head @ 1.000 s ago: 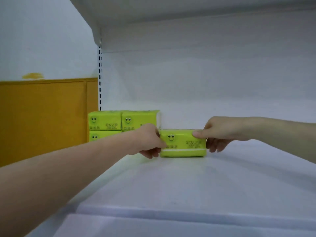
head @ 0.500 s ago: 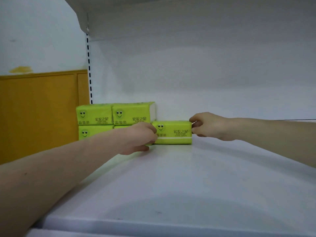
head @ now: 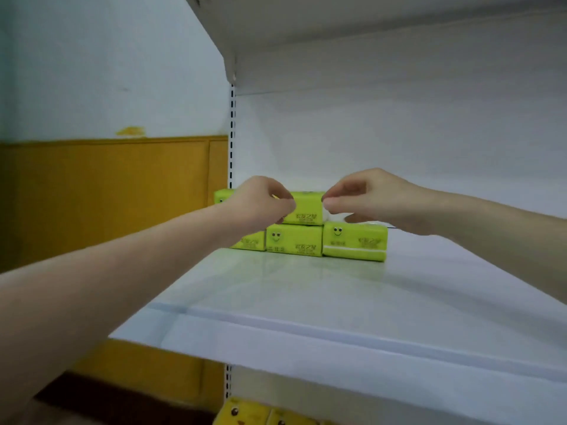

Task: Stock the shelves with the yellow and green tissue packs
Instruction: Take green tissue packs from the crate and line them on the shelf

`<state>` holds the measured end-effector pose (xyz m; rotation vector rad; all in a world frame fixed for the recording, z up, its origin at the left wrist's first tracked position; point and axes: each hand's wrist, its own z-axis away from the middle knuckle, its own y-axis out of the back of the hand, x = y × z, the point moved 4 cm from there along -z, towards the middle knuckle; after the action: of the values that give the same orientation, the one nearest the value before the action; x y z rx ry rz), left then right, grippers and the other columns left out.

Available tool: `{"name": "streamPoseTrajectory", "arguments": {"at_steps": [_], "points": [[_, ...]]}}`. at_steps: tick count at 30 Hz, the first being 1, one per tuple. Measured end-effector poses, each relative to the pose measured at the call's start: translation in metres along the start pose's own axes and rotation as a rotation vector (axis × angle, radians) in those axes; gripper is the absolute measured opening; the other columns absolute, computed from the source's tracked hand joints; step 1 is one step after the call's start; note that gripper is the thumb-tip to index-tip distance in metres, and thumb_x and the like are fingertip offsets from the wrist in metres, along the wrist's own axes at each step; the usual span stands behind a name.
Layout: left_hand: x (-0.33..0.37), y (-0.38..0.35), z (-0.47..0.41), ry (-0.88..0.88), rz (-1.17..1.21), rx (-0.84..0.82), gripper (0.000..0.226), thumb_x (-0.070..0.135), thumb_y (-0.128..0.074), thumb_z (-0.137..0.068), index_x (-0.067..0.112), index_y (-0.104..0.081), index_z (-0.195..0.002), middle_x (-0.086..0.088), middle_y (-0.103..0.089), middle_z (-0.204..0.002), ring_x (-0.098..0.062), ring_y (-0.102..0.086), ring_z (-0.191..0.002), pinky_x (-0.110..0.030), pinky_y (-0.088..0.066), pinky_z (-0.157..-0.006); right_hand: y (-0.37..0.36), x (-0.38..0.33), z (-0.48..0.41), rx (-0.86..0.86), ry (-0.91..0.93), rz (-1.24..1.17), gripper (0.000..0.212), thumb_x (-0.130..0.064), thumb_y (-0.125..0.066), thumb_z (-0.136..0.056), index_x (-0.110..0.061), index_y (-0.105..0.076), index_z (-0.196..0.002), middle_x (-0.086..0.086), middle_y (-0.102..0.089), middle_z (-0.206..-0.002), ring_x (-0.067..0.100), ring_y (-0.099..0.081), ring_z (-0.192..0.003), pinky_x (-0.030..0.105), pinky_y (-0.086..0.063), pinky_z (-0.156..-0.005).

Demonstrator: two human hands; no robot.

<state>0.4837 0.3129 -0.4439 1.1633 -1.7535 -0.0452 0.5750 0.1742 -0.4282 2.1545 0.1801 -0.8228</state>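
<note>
The top tissue pack (head: 305, 210) lay far back on the shelf (head: 306, 289), its long axis left to right, between your hands: left hand (head: 260, 204) curled at its left end, right hand (head: 368, 197) curled at its right, equally near. Whether either gripped it was unclear.

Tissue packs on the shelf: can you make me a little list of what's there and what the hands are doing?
Shelf: white shelf, stocked at the back left
Green tissue packs: five; three along the bottom, two on top
Upper pack: between both hands
Left hand: fingers curled at its left end
Right hand: fingers curled at its right end; grip unclear
Below: yellow tissue packs
</note>
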Motion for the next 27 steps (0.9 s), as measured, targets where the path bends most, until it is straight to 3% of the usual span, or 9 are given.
{"name": "streamPoseTrajectory", "arguments": {"at_steps": [5,11,14,19,23,27], "points": [[-0.021,0.065,0.074,-0.016,0.014,0.164,0.012,0.021,-0.059,-0.089,0.021,-0.064,-0.079,-0.01,-0.07,-0.091,-0.019,-0.063,-0.084,-0.029,-0.045,-0.068,-0.082,-0.069,0.023,-0.159,0.209,-0.117,0.001,-0.018,-0.065,-0.085,-0.018,-0.065,-0.084,-0.006,-0.064,-0.082,0.006,-0.06,-0.081,0.027,-0.053,-0.083],[-0.079,0.137,0.178,0.162,0.069,0.284,0.009,0.025,-0.057,-0.09,0.023,-0.065,-0.088,0.002,-0.071,-0.087,-0.009,-0.068,-0.088,-0.029,-0.054,-0.08,-0.185,-0.141,0.06,-0.347,0.376,-0.188,0.003,-0.02,-0.064,-0.086,-0.02,-0.067,-0.087,-0.004,-0.07,-0.087,0.007,-0.068,-0.085,0.023,-0.057,-0.078],[-0.122,0.158,0.228,0.275,0.096,0.278,0.013,0.028,-0.057,-0.091,0.02,-0.066,-0.096,0.005,-0.071,-0.083,-0.008,-0.069,-0.085,-0.027,-0.055,-0.077,-0.247,-0.151,0.076,-0.479,0.348,-0.25,0.003,-0.02,-0.063,-0.087,-0.022,-0.065,-0.087,-0.003,-0.069,-0.09,0.008,-0.068,-0.087,0.025,-0.057,-0.078],[-0.216,0.154,0.308,0.541,0.222,0.239,0.01,0.019,-0.055,-0.093,0.018,-0.064,-0.09,0.006,-0.068,-0.071,-0.007,-0.067,-0.071,-0.027,-0.053,-0.072,-0.365,-0.125,0.109,-0.645,0.215,-0.297,0.004,-0.017,-0.062,-0.088,-0.018,-0.065,-0.091,0.0,-0.068,-0.089,0.011,-0.066,-0.087,0.025,-0.056,-0.075],[-0.301,0.125,0.362,0.8,0.149,0.174,0.014,0.024,-0.055,-0.093,0.016,-0.064,-0.101,-0.003,-0.067,-0.091,-0.016,-0.064,-0.09,-0.028,-0.05,-0.075,-0.455,-0.074,0.132,-0.777,0.057,-0.216,0.014,-0.02,-0.063,-0.088,-0.013,-0.067,-0.1,-0.001,-0.066,-0.093,0.013,-0.062,-0.09,0.027,-0.051,-0.076],[-0.357,0.078,0.405,0.971,-0.037,-0.091,0.065,0.043,-0.064,-0.084,0.01,-0.043,-0.135,-0.007,-0.054,-0.128,-0.018,-0.053,-0.114,-0.024,-0.045,-0.087,-0.514,-0.009,0.143,-0.858,-0.035,0.209,0.03,-0.025,-0.055,-0.092,-0.002,-0.063,-0.11,0.013,-0.065,-0.112,0.025,-0.06,-0.103,0.034,-0.047,-0.086]]}}
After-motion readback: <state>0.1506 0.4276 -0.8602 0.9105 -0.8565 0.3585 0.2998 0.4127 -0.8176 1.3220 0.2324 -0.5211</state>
